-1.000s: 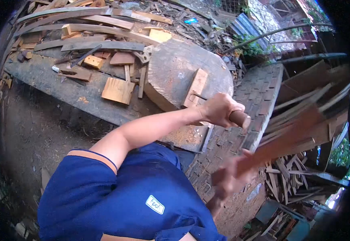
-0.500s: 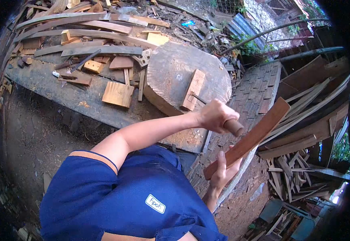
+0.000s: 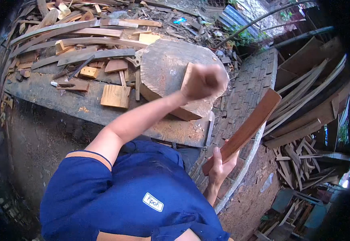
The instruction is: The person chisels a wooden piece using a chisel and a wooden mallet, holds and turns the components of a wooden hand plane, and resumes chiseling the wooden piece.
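My left hand (image 3: 202,82), blurred, is closed around a round brown handle (image 3: 214,77), its end facing the camera. It is above a wooden block (image 3: 187,74) lying on the round tree stump (image 3: 159,66); the hand hides most of the block and whatever is below the handle. To the right and lower, my right hand (image 3: 222,168) grips the lower end of a long, flat, reddish-brown wooden piece (image 3: 247,128). That piece slants up to the right, clear of the stump.
Left of the stump, a low bench (image 3: 46,90) carries curved strips, a square wood block (image 3: 115,96) and offcuts. Sawdust (image 3: 183,130) covers the board in front of the stump. More planks (image 3: 311,104) lean at the right, above a scrap pile (image 3: 299,164).
My left hand has moved up and left over the block, hiding the thin metal shaft seen earlier. After a blurred swing, my right hand holds the wooden piece slanted, now slightly lower and farther left.
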The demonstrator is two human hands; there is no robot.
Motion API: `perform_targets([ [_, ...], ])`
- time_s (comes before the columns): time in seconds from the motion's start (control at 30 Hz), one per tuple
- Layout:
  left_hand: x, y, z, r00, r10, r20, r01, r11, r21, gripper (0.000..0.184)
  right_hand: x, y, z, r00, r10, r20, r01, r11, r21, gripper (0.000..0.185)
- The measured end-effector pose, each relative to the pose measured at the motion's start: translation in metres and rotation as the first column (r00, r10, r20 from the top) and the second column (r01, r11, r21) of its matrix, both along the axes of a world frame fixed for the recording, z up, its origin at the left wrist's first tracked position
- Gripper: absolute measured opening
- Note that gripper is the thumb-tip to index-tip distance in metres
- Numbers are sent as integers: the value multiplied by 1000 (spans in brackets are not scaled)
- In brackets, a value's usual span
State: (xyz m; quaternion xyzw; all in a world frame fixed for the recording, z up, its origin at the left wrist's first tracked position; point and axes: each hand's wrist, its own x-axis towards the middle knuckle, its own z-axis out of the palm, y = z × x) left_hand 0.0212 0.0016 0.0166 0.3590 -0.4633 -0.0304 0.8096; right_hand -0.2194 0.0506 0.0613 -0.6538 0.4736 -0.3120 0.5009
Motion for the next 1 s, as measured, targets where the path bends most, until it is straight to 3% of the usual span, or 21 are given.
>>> perform_targets([
  [0.03, 12, 4, 4, 996, 72, -60, -61, 985, 164, 20, -2, -2, -6, 1000, 0, 18, 0, 1000, -28, 54],
  [0.07, 27, 2, 5, 992, 125, -26, -117, 972, 205, 18, -4, -3, -9, 999, 2, 34, 0, 998, -55, 53],
  [0.13, 36, 3, 12, 976, 187, -116, -163, 968, 189, 8, -4, -3, -9, 1000, -7, 28, 8, 999, -47, 53],
  [0.37, 28, 9, 0, 990, 105, -97, -67, 941, 332, 12, 3, 0, -5, 1000, -4, -4, 4, 1000, -30, 52],
  [0.67, 17, 6, -2, 993, 114, 20, -113, 923, 367, 17, 5, 3, -3, 999, -22, -33, 23, 999, 29, 52],
  [1.0, 34, -1, -10, 986, 125, -110, -77, 928, 365, 14, 9, 1, -3, 999, -6, -48, 4, 999, -32, 55],
])
